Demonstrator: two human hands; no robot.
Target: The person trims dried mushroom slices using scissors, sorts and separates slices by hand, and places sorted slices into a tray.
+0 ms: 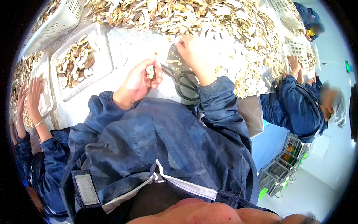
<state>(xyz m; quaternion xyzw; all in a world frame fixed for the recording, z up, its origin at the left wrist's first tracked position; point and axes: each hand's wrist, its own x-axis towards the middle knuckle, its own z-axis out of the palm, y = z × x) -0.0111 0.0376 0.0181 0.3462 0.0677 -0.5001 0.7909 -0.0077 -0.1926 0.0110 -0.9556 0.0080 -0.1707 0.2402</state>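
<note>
My left hand (138,81) is closed around a small pale dried mushroom piece (150,71) held near the fingertips, over the white table (128,44). Farther to the right, my right hand (194,52) is closed, its fingers bent down at the near edge of a heap of dried mushroom slices (160,15). Whatever those fingers grip is hidden from me. A pair of black-handled scissors (186,85) lies between my hands, handles toward my body. Small mushroom scraps are scattered around my right hand.
A clear plastic tub (106,48) with mushroom slices stands at left. White perforated baskets (59,24) sit at the far left and far right. A co-worker's hands (35,89) are at the left; another person (298,100) is at the right, near stacked crates (281,170).
</note>
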